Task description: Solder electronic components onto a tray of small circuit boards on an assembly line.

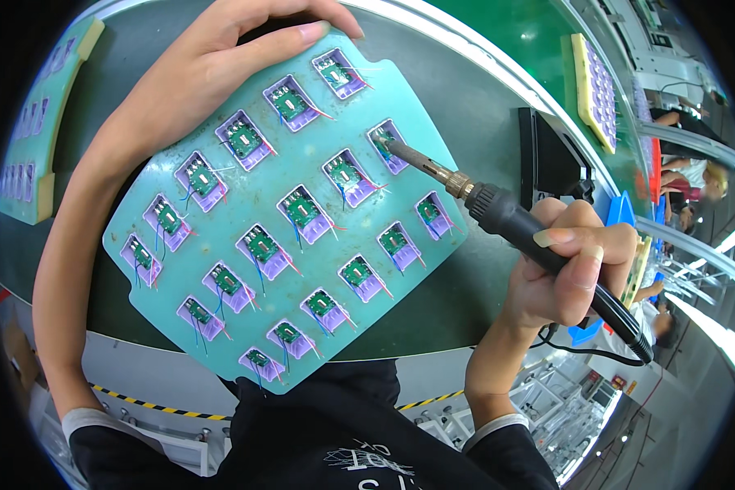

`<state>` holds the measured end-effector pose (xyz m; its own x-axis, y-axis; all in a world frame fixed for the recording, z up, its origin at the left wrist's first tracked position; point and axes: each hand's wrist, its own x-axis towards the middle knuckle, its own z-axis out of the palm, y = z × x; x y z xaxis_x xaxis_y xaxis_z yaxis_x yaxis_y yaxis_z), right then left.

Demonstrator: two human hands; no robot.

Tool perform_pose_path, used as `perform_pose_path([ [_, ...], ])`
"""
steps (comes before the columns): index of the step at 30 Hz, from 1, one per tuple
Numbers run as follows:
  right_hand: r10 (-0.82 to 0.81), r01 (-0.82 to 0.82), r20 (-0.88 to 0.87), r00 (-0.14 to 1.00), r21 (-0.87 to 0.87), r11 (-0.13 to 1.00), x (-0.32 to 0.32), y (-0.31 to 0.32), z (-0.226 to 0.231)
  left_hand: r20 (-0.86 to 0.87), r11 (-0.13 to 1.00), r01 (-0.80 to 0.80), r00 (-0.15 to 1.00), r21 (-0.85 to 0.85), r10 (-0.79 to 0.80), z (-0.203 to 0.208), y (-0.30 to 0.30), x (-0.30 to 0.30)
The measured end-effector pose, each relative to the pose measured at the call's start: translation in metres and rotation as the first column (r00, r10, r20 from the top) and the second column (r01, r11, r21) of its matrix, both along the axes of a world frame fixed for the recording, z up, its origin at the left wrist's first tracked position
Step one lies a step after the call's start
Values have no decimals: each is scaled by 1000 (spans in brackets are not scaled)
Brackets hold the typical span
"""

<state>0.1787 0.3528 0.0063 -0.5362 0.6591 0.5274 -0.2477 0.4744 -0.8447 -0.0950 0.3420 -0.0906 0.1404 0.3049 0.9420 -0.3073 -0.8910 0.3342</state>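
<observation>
A light-green fixture board (302, 151) lies tilted in front of me, with rows of small purple housings set into it. Each housing holds a green circuit board, and red and blue wires stick out of many of them. My left hand (237, 49) grips the far edge of the fixture board, thumb on top. In my right hand (576, 269) is a soldering iron (502, 214) with a black handle. Its tip reaches into a purple housing (400, 163) near the board's right side; whether it touches the circuit board (377, 140) cannot be made out.
Another fixture board (37, 139) with purple housings stands at the far left. At the far right is a yellow-edged one (594, 94). A black box-like object (543, 155) sits right of my board, near blue bins (621, 211). A black cord (592, 351) hangs behind my right hand. Other people are beyond.
</observation>
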Motion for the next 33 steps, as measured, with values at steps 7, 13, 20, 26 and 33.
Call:
perform_pose_path([
  [7,-7,4,57,998,38,999,1,1,1,-558,388,-581,809,-715,185,48,-54,14],
  [13,-17,14,62,998,54,998,-1,-2,0,-571,384,-600,796,-702,200,47,-59,12],
  [20,112,-112,9,994,50,992,14,13,9,-590,388,-618,781,-683,205,41,-59,7],
  [26,-164,171,-97,982,71,983,18,19,11,-573,389,-596,798,-702,189,42,-59,8],
  [33,-239,248,-85,967,126,960,10,20,-6,-523,394,-556,829,-732,198,21,-56,9],
])
